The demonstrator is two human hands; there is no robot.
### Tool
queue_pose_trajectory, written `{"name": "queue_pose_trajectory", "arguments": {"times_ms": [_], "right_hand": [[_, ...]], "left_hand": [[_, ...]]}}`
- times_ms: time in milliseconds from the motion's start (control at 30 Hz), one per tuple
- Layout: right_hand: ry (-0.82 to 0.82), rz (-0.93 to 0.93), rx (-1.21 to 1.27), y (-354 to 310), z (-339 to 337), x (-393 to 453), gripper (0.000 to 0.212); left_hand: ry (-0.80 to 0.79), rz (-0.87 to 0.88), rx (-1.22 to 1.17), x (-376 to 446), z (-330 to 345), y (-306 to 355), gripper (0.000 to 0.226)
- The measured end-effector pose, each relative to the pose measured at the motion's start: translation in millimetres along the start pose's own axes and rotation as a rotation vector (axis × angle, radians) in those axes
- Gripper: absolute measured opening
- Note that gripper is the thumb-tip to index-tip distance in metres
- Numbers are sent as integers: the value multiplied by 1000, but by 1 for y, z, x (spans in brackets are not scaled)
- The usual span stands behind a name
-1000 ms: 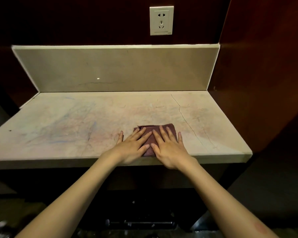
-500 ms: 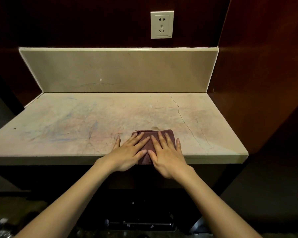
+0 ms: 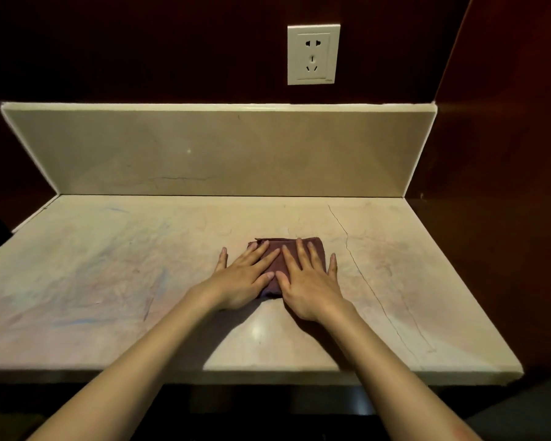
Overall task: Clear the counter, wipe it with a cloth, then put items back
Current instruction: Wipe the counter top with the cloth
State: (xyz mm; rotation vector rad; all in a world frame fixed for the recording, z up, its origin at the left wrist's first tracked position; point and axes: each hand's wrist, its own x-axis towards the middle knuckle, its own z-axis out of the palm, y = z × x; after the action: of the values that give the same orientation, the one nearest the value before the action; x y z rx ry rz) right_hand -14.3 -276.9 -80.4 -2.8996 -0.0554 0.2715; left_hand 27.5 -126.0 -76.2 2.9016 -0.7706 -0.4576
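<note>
A folded dark maroon cloth [image 3: 279, 265] lies flat near the middle of the beige stone counter [image 3: 109, 281]. My left hand [image 3: 244, 278] and my right hand [image 3: 309, 284] lie side by side on the cloth. Both press it flat with straight, spread fingers. The hands cover most of the cloth; only its far edge and the strip between the hands show. Faint blue and pink streaks mark the counter's left half.
A beige backsplash [image 3: 220, 154] closes the counter's far side. A white wall socket [image 3: 313, 54] sits above it on dark wood panelling. A dark wood wall [image 3: 497, 218] bounds the right side. A thin crack [image 3: 363, 275] runs down the counter's right part.
Both hands have slid the cloth away from the front edge toward the middle of the counter. The camera has moved closer and looks more steeply down.
</note>
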Motion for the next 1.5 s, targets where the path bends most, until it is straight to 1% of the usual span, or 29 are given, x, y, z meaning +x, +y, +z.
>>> {"name": "queue_pose_trajectory", "arguments": {"times_ms": [333,567,800,1033,1233,1500], "right_hand": [[36,37,3,8,-19,113,58],[70,63,-13,6,-27,154,57],[142,89,-3,-1,-22,155,56],[76,47,-38,-2,-23,143,57],[62,39,-23,-18,-10,100,58],[46,13,-20,-40,8,18,58]], "left_hand": [[1,18,-9,101,-36,-49,52],[13,55,-5,138,-49,-70,52],[51,77,16,137,-46,-72,52],[25,76,66,128,-48,-70,52],[20,89,39,81,-34,-66,52],[2,85,33,-2,-9,-47,53]]}}
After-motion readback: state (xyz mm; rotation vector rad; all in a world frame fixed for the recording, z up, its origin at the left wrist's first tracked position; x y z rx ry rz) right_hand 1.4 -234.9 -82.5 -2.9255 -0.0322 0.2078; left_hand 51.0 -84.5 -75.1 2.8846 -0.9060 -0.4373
